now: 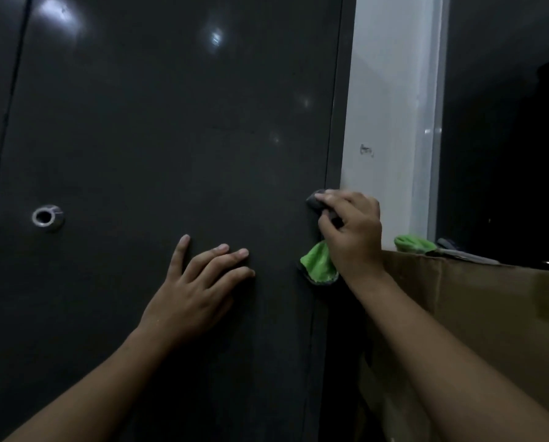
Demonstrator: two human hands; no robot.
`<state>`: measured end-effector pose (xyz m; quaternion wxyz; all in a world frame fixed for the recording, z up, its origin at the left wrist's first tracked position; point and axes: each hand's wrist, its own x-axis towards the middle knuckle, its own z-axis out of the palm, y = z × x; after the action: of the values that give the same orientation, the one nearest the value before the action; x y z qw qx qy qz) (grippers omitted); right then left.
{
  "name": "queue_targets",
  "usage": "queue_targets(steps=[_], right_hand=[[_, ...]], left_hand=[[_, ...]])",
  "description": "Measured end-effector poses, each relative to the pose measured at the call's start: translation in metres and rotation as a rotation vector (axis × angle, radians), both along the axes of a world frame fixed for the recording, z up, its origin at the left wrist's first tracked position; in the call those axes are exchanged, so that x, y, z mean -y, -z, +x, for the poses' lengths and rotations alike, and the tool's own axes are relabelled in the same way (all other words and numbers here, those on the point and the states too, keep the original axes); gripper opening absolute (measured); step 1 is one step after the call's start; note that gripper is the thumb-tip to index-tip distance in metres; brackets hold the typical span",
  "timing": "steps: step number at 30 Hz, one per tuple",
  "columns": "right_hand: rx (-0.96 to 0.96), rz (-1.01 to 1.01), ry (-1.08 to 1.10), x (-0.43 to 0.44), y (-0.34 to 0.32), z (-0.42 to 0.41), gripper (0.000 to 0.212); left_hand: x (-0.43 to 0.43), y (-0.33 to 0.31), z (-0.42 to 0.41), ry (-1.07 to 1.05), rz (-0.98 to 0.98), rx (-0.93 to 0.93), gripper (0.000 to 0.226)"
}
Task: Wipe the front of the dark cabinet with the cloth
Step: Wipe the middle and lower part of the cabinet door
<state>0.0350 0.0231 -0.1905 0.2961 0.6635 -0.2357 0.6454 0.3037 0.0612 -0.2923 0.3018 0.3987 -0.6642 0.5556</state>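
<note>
cloth: green with grey trim, bunched up in the right hand. A green flap hangs out under the palm and a grey bit pokes out past the fingertips. It's pressed on the cabinet front, right up by the cabinet's right edge.
right hand: fingers curled tight round the cloth, back of the hand toward the camera, sitting where the dark door meets the white wall.
cabinet: dark and glossy, fills most of the view, with a few light glares near the top. There's a vertical seam far left and a thin one running down below the cloth.
left hand: flat on the door, fingers straight and a bit spread, holding nothing. It's left of the cloth and slightly lower, near it but not touching.
round metal fitting: on the door, well left of both hands.
open room: big bare stretch of door above both hands, plus more between the left hand and the fitting.
white wall: narrow upright strip just right of the cabinet edge, with a small dark mark on it.
cardboard box: lower right, its top edge just beside the right wrist, so that side is tight.
green thing: peeks over the box's top edge by the wall; can't tell what it is.
</note>
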Motion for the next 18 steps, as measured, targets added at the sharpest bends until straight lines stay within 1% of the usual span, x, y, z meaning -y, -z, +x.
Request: queue_targets(steps=[4, 8, 10, 12, 14, 17, 18], right_hand=[[-0.168, -0.081, 0.009, 0.001, 0.036, -0.008, 0.024], [-0.297, -0.035, -0.033, -0.003, 0.087, -0.016, 0.022], [-0.337, 0.002, -0.053, -0.006, 0.095, -0.019, 0.022], [-0.364, 0.001, -0.057, -0.008, 0.085, -0.021, 0.022], [-0.297, -0.037, -0.048, -0.011, 0.062, -0.018, 0.023], [0.0, -0.03, -0.04, -0.012, 0.009, -0.008, 0.027], [0.066, -0.023, -0.042, -0.012, -0.011, -0.002, 0.027]], left_hand=[[0.002, 0.001, -0.002, 0.01, -0.022, -0.014, 0.045], [0.002, 0.002, -0.003, 0.0, -0.022, -0.021, 0.045], [0.001, 0.001, -0.003, -0.001, -0.023, -0.019, 0.046], [0.0, 0.001, -0.002, -0.008, -0.012, -0.012, 0.046], [-0.001, 0.0, -0.001, -0.024, -0.001, 0.005, 0.048], [0.001, 0.001, -0.002, -0.032, 0.0, 0.015, 0.049], [0.0, 0.001, -0.002, -0.028, -0.003, 0.015, 0.049]])
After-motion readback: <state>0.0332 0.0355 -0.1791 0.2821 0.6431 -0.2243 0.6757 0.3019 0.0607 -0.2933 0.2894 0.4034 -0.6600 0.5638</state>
